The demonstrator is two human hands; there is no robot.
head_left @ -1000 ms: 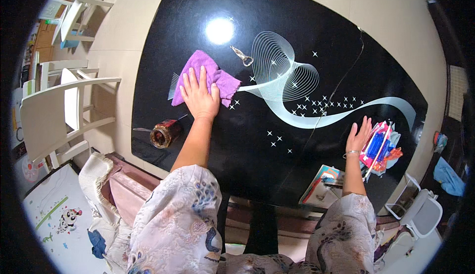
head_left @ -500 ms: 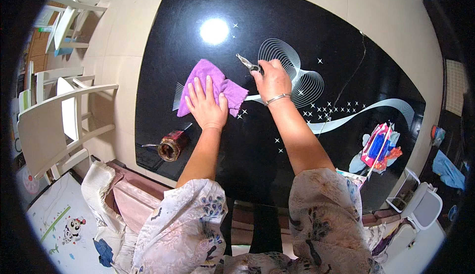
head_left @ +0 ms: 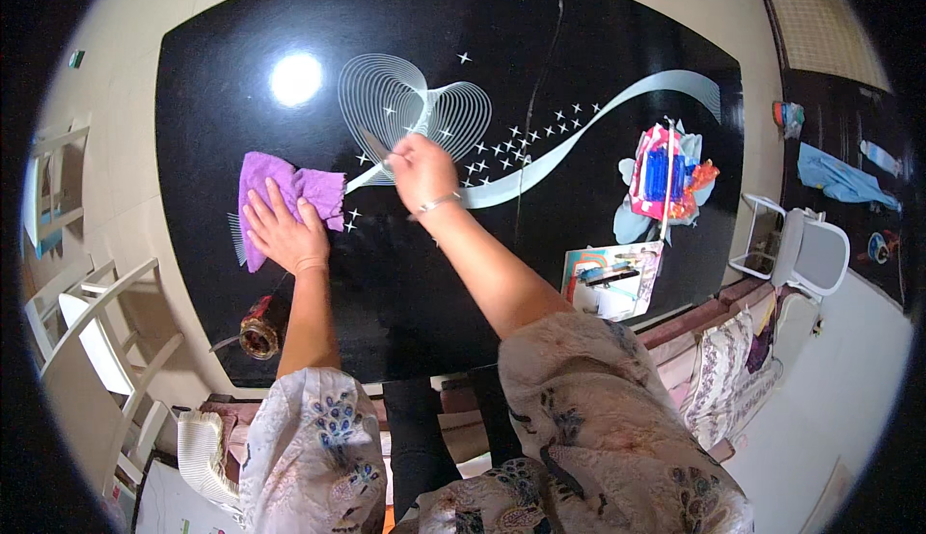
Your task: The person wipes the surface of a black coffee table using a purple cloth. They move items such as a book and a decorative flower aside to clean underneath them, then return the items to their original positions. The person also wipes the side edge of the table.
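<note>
A: Where's the left hand (head_left: 282, 233)?
B: Flat, fingers spread, pressing the purple cloth (head_left: 289, 190) on the black table (head_left: 598, 52).
A: And the right hand (head_left: 421, 169)?
B: Closed around a small metal tool (head_left: 376, 146), just right of the cloth

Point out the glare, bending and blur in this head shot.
Head view: a round white lamp glare sits on the glossy black table; the table's edges bow toward the dark fisheye rim; the right hand looks slightly soft, while the left hand on the purple cloth is sharper.
</note>
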